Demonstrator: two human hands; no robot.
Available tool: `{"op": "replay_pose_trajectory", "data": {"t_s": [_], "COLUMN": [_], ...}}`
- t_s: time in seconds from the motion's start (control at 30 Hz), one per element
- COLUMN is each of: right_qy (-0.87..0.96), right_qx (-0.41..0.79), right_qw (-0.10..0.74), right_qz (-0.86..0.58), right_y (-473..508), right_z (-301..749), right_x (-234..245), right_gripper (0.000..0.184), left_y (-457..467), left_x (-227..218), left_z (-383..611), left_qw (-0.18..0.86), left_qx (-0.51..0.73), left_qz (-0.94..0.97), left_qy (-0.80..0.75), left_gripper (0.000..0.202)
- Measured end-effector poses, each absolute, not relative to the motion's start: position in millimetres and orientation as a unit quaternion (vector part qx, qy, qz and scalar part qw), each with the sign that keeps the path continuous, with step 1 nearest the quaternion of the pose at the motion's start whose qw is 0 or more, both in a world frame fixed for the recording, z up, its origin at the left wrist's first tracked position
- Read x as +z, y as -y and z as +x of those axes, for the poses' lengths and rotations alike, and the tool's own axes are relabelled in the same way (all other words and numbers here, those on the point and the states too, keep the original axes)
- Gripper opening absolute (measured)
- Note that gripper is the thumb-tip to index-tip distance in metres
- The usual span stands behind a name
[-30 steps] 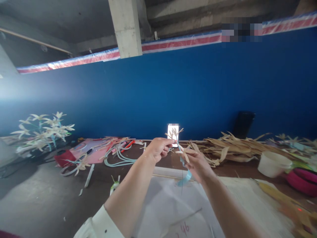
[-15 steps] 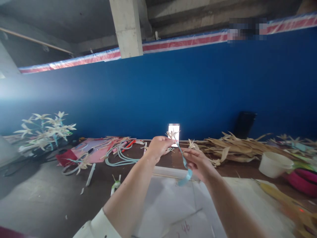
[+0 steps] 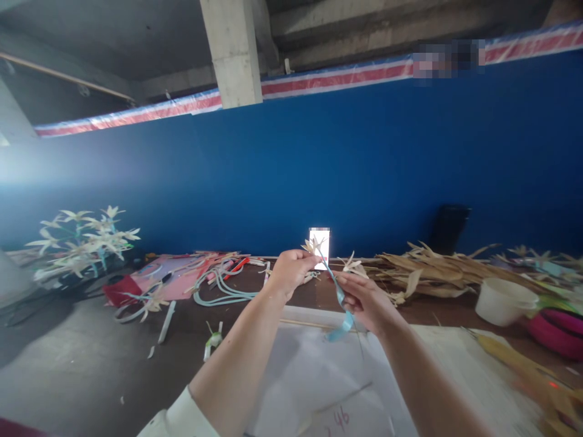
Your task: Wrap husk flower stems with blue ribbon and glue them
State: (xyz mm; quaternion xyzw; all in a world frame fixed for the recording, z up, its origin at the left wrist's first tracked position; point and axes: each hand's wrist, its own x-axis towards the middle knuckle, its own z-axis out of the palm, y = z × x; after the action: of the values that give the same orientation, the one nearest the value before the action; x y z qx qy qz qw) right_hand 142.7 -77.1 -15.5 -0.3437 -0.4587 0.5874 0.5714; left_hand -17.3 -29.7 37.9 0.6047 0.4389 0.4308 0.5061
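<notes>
Both hands are raised in front of me over the table. My left hand [image 3: 289, 273] is closed in a pinch on a small dried-leaf flower [image 3: 313, 246] at the top of a thin stem. My right hand [image 3: 364, 298] is closed on a light blue ribbon [image 3: 340, 306] that runs from the flower down across its fingers and hangs loose below. Another small straw flower [image 3: 353, 264] sticks up just behind the right hand's fingers.
White paper [image 3: 319, 376] covers the near table. Dried leaves [image 3: 437, 270] are heaped at the right, beside a white cup [image 3: 501, 301] and a pink bowl [image 3: 558, 331]. Blue cords [image 3: 218, 288] and pink sheets [image 3: 168, 276] lie left; a bunch of pale flowers [image 3: 82, 240] stands far left. A lit phone [image 3: 319, 243] leans against the blue wall.
The right hand has slid lower along the ribbon and the flower petals near it have shifted; the left hand stays pinched at the flower.
</notes>
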Motion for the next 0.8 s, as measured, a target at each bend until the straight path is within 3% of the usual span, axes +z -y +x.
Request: {"op": "replay_pose_trajectory", "data": {"t_s": [0.3, 0.47, 0.8], "right_qy": [0.429, 0.432, 0.427], "right_qx": [0.593, 0.574, 0.606], "right_qw": [0.588, 0.590, 0.596], "right_qz": [-0.344, -0.368, -0.308], "right_y": [67.4, 66.7, 74.1], "right_z": [146.6, 145.5, 145.4], "right_x": [-25.1, -25.4, -14.1], "right_gripper": [0.031, 0.020, 0.019], "left_y": [34.3, 38.5, 43.7], "left_x": [36.2, 35.1, 43.4], "left_z": [-19.2, -16.3, -3.5], "left_qw": [0.478, 0.445, 0.422], "left_qx": [0.436, 0.426, 0.406], "left_qz": [0.624, 0.652, 0.688], "left_qy": [-0.438, -0.442, -0.429], "left_gripper": [0.032, 0.027, 0.025]}}
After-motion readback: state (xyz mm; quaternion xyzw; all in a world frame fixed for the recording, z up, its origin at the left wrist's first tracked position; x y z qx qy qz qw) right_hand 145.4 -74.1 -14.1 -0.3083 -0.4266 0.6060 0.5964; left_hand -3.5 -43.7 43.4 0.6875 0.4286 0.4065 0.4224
